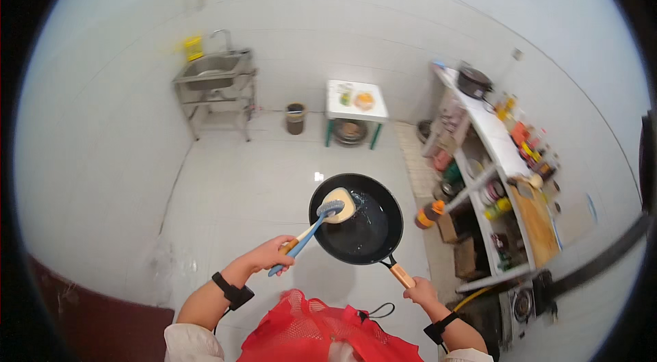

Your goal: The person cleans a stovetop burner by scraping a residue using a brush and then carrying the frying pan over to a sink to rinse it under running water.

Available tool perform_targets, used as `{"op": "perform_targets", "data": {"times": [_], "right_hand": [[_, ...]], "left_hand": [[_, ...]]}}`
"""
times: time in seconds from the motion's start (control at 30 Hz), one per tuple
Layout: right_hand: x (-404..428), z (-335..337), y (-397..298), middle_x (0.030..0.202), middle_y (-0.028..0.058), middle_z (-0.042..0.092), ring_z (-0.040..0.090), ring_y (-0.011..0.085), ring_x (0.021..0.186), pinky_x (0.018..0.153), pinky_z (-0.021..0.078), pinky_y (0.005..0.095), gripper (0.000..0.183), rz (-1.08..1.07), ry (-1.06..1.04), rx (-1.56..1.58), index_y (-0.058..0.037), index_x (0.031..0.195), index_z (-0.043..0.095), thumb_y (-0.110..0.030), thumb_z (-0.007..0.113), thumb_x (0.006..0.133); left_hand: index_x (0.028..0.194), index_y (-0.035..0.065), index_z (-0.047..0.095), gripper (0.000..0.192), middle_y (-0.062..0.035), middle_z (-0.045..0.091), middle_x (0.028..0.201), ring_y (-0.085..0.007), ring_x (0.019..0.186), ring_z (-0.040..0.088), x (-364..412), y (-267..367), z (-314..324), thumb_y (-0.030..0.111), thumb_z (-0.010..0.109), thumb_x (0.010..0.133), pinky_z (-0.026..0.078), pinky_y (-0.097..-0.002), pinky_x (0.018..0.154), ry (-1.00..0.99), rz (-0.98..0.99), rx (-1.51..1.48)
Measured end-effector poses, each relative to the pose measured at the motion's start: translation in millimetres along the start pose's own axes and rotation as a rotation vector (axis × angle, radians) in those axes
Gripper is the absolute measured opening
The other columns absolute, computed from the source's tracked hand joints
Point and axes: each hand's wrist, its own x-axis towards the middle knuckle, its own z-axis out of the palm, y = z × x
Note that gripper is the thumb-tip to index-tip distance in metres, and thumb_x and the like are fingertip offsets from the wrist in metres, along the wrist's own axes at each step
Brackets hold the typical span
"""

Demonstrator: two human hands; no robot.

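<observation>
My right hand (422, 291) grips the wood-coloured handle of a black frying pan (377, 236), which is held out over the floor. A little clear liquid and some pale specks show in the pan. In my left hand (272, 255) are two tools held together: a cream spatula (343, 195) with a wooden section on its handle, and a blue-handled scrubbing brush (307, 244). The brush's grey head lies across the spatula's blade. Both heads are over the left part of the pan; whether they touch its bottom, I cannot tell.
A steel sink (210, 72) stands at the back left, beside a bin (295, 120). A small white table (333, 111) bears food items. Along the right runs a shelf unit (495, 139) with bottles and a pot (473, 82). A gas stove (521, 305) sits lower right.
</observation>
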Motion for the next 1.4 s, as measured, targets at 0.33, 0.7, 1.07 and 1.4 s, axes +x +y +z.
{"op": "perform_targets", "data": {"times": [0.33,0.7,1.07,1.4], "right_hand": [[180.6,53.5,-316.1,0.064,0.005,0.062,0.06,0.0167,0.053,0.054,0.0478,0.0307,0.028,-0.185,-0.202,-0.08,-0.0066,0.082,0.064,-0.021,0.07,0.059],[364.6,98.7,-635.5,0.064,0.0046,0.062,0.059,0.0156,0.053,0.053,0.0474,0.0285,0.03,-0.411,-0.347,-0.263,-0.006,0.083,0.065,-0.021,0.069,0.058],[523.0,149.0,-880.0,0.065,0.0057,0.064,0.061,0.017,0.054,0.055,0.0479,0.0301,0.031,-0.507,-0.339,-0.405,-0.0073,0.084,0.066,-0.024,0.07,0.059],[627.7,135.9,-981.4,0.063,0.0061,0.063,0.059,0.0163,0.05,0.05,0.0478,0.0294,0.031,-0.405,-0.297,-0.264,-0.0037,0.081,0.064,-0.021,0.072,0.057]], "left_hand": [[0.137,-0.0003,0.027,0.072,-0.0102,0.056,0.083,-0.0143,0.06,0.056,-31.7,-17.3,-253.3,0.001,0.065,0.075,0.048,-0.0275,0.048,0.282,0.049,-0.178],[0.133,-0.0012,0.033,0.068,-0.0096,0.054,0.083,-0.0144,0.062,0.056,2.2,-35.9,-512.9,0.002,0.065,0.074,0.049,-0.0286,0.049,0.508,0.127,-0.359],[0.13,0.0025,0.038,0.062,-0.0073,0.055,0.078,-0.0141,0.06,0.056,73.5,-23.6,-765.2,0.002,0.065,0.074,0.048,-0.0274,0.047,0.65,0.173,-0.496],[0.13,0.0018,0.037,0.063,-0.0075,0.053,0.08,-0.0134,0.059,0.055,160.0,91.2,-957.5,0.004,0.066,0.074,0.048,-0.0271,0.048,0.477,0.175,-0.363]]}}
